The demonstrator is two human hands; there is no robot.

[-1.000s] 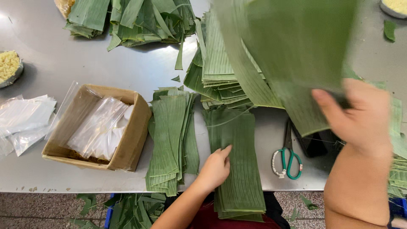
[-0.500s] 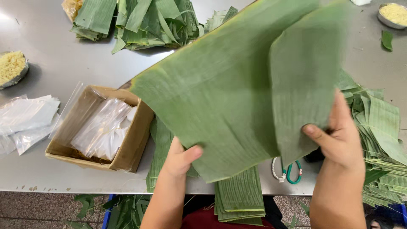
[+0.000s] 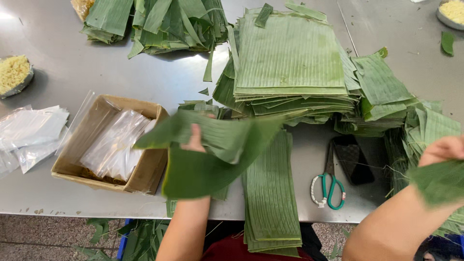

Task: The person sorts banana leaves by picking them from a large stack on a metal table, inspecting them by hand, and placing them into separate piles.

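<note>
1. My left hand [image 3: 195, 140] is raised over the steel surface [image 3: 67, 72], its fingers closed on a large green leaf piece [image 3: 208, 159]. The leaf folds over the hand, so only the fingertips show above its edge.
2. This leaf piece hangs above the near edge of the surface, between the cardboard box [image 3: 108, 142] and the strip stack [image 3: 270, 193]; it hides part of a second pile of strips beneath it.
3. My right hand [image 3: 442, 150] sits at the far right. A blurred green leaf [image 3: 437, 181] lies across the wrist; I cannot tell whether the fingers grip it.
4. The strip stack lies lengthwise toward me and overhangs the near edge.
5. The big pile of squared leaves [image 3: 290, 58] rests beyond it, in the middle of the surface.
6. Scissors [image 3: 328, 188] with green handles lie just right of the strip stack, beside a dark flat phone [image 3: 352, 159].
7. The box holds clear plastic bags [image 3: 116, 145]; more bags [image 3: 29, 133] lie to its left.
8. A dish of yellow grains [image 3: 13, 73] stands at the far left, and uncut leaves [image 3: 154, 19] lie heaped at the back.
</note>
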